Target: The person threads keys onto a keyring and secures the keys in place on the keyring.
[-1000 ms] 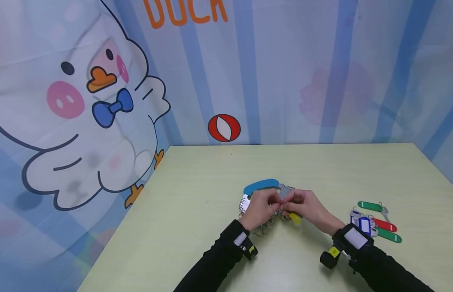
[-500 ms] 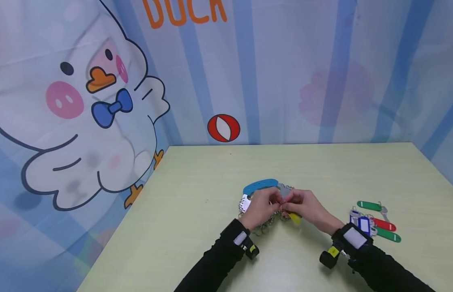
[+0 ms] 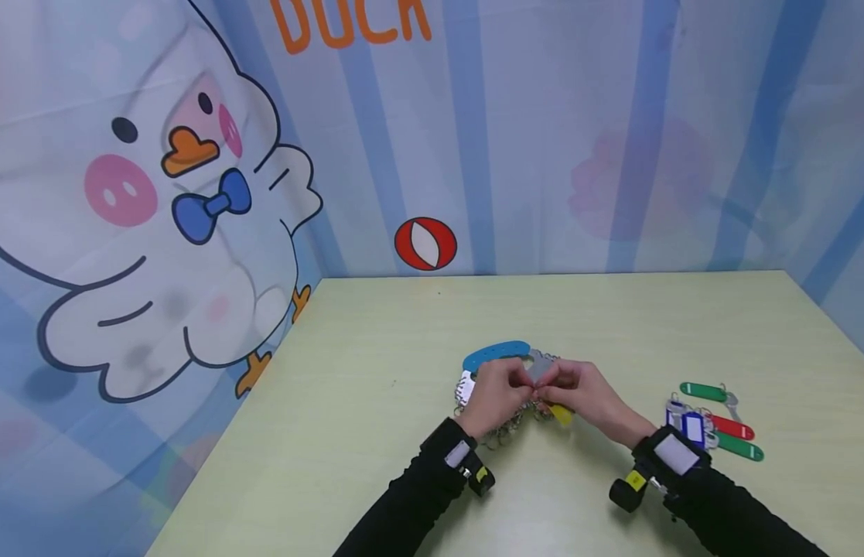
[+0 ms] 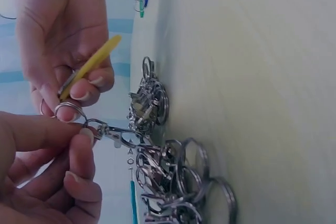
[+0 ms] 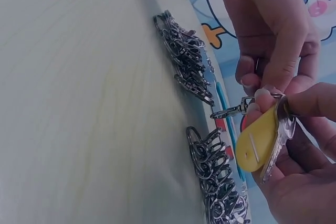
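Left hand: my left hand [image 3: 497, 394], fingers bent and nearly closed, pinches the ring end of a clasp between thumb and forefinger.
Right hand: my right hand [image 3: 588, 391], its fingertips meeting those of the left, has its fingers curled about a yellow tag and also grips close to the ring.
Yellow tag: the yellow tag [image 5: 257, 140] is held above the table, tilted, just below the fingertips.
Key: a silver key [image 5: 284, 129] lies against the tag, its toothed blade alongside.
Ring: a metal ring [image 4: 71, 105] stands between my two hands, at the upper end of the tag; whether the tag is threaded on it I cannot tell.
Clasp: a silver clasp [image 4: 114, 134] projects from the ring, hook end towards the heaps.
Heaps: two clusters of like metal pieces lie under and beside my hands, a far heap [image 4: 147, 103] and a near heap [image 4: 176, 177] in the left wrist view.
Blue strip: a blue strip [image 3: 496, 354] lies just beyond my left hand.
Right group: near my right wrist lie blue tags [image 3: 694, 427], a red tag [image 3: 734, 428] and two green tags [image 3: 703, 391], keys among them.
Table: the pale table [image 3: 376, 333] bears all the loose pieces.
Backdrop: a blue cloth [image 3: 543, 155] printed with a white duck [image 3: 195, 278].
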### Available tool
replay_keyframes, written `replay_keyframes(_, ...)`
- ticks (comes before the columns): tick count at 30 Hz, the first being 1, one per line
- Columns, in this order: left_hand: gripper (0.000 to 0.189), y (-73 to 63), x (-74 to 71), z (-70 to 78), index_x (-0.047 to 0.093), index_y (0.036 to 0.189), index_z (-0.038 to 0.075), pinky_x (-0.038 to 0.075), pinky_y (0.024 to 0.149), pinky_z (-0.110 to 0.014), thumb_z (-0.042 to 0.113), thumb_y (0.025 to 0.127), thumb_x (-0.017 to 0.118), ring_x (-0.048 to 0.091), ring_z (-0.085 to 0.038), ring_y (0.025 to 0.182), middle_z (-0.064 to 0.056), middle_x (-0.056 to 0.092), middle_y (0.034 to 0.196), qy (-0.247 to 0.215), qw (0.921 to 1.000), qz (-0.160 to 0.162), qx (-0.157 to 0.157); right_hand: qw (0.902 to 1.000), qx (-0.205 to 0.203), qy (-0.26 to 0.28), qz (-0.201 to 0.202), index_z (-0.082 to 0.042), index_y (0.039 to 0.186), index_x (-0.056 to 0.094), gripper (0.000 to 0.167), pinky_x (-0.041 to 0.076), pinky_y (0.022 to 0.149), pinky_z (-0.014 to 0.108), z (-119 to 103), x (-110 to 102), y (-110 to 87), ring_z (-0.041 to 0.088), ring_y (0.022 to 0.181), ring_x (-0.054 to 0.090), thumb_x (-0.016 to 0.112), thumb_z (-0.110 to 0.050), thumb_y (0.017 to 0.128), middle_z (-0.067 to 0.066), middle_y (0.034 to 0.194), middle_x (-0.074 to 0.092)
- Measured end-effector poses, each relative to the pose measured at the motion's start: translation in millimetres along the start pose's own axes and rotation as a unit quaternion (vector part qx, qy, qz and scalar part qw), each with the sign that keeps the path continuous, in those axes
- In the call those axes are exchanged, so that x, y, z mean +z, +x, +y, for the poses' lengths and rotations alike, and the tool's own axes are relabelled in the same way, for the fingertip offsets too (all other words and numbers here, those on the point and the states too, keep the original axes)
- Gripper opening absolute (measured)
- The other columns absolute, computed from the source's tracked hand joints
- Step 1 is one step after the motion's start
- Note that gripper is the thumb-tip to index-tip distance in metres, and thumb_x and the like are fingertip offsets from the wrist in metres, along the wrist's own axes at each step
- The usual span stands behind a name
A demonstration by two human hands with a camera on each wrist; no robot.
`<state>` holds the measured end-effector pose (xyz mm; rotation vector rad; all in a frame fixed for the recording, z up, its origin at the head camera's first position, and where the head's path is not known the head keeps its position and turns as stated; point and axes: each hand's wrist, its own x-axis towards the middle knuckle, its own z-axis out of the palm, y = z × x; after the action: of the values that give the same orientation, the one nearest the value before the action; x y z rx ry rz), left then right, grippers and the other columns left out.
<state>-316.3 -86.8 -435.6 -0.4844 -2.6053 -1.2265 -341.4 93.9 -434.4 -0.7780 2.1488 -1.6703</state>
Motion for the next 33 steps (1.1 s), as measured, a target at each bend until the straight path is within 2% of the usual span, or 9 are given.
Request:
replay_keyframes(3, 0.006, -0.5, -1.1, 0.9, 0.067, 0.079, 0.004, 0.045, 0.06, -0.012, 0.0, 0.081, 0.07, 0.056, -0.001, 0.067, -0.008, 0.071, 0.079, -0.009, 0.9998, -0.002, -0.018, 1.0, -0.004, -0.005, -0.002, 0.006, 0.1, 0.062, 0.019, 0.049, 0.064, 0.021, 0.9, 0.6, -0.3, 0.011, 0.075, 0.066, 0.063, -0.011, 0.092, 0.025, 0.094, 0.07)
replay_keyframes(5, 0.006, -0.6, -1.8, 1.6, 0.067, 0.081, 0.005, 0.046, 0.061, -0.012, -0.001, 0.082, 0.068, 0.058, -0.003, 0.069, -0.008, 0.071, 0.081, -0.001, 0.9999, -0.008, -0.013, 0.9999, -0.002, -0.01, -0.001, 0.006, 0.101, 0.062, 0.019, 0.049, 0.064, 0.022, 1.5, 0.9, -0.3, 0.01, 0.075, 0.065, 0.063, -0.011, 0.092, 0.025, 0.094, 0.07)
replay_keyframes(10, 0.009, -0.8, -2.6, 2.2, 0.066, 0.087, 0.007, 0.046, 0.066, -0.012, -0.002, 0.085, 0.066, 0.064, -0.01, 0.076, -0.007, 0.071, 0.086, 0.03, 0.9988, -0.021, 0.032, 0.9999, 0.007, -0.007, 0.004, 0.006, 0.103, 0.061, 0.02, 0.044, 0.06, 0.021, 3.3, 0.8, 0.2, 0.008, 0.073, 0.063, 0.061, -0.011, 0.093, 0.019, 0.091, 0.071)
replay_keyframes(15, 0.008, -1.2, -1.6, -1.0, 0.065, 0.083, 0.007, 0.046, 0.066, -0.01, 0.0, 0.086, 0.067, 0.063, -0.005, 0.075, -0.005, 0.072, 0.083, 0.046, 0.9974, -0.018, 0.052, 0.9999, 0.013, 0.002, 0.003, 0.006, 0.105, 0.061, 0.023, 0.044, 0.06, 0.021, 4.1, -0.3, 0.3, 0.007, 0.074, 0.063, 0.062, -0.013, 0.093, 0.011, 0.089, 0.072)
replay_keyframes(20, 0.008, -0.4, -2.2, -3.0, 0.068, 0.079, 0.006, 0.046, 0.063, -0.01, -0.001, 0.084, 0.068, 0.059, -0.001, 0.072, -0.005, 0.072, 0.081, 0.015, 0.9992, -0.018, 0.034, 1.0, 0.01, 0.001, -0.001, 0.006, 0.104, 0.061, 0.023, 0.045, 0.061, 0.022, 2.8, -0.5, 0.2, 0.009, 0.075, 0.064, 0.063, -0.014, 0.092, 0.013, 0.09, 0.072)
replay_keyframes(25, 0.007, 0.4, -4.2, -2.8, 0.069, 0.076, 0.004, 0.047, 0.059, -0.012, 0.0, 0.081, 0.07, 0.056, 0.002, 0.066, -0.007, 0.072, 0.078, -0.022, 0.9994, -0.022, -0.014, 1.0, 0.005, -0.003, -0.004, 0.005, 0.103, 0.062, 0.022, 0.049, 0.065, 0.022, 1.6, 1.0, -0.1, 0.011, 0.077, 0.065, 0.064, -0.014, 0.092, 0.021, 0.093, 0.071)
replay_keyframes(27, 0.007, 0.4, -5.1, -2.5, 0.068, 0.077, 0.004, 0.046, 0.06, -0.013, 0.0, 0.082, 0.069, 0.057, 0.0, 0.066, -0.009, 0.072, 0.078, -0.03, 0.9989, -0.028, -0.022, 1.0, 0.003, -0.005, -0.004, 0.005, 0.103, 0.062, 0.021, 0.05, 0.066, 0.022, 1.9, 1.8, 0.2, 0.012, 0.077, 0.066, 0.064, -0.013, 0.092, 0.023, 0.095, 0.07)
replay_keyframes(33, 0.007, -0.8, -6.1, -3.6, 0.065, 0.089, 0.006, 0.048, 0.067, -0.012, -0.001, 0.086, 0.065, 0.061, -0.004, 0.075, -0.007, 0.07, 0.086, 0.0, 0.9987, -0.046, 0.024, 0.9998, 0.021, 0.003, 0.006, 0.006, 0.105, 0.061, 0.022, 0.049, 0.064, 0.022, 3.0, 2.5, 1.8, 0.01, 0.076, 0.067, 0.062, -0.012, 0.092, 0.017, 0.094, 0.073)
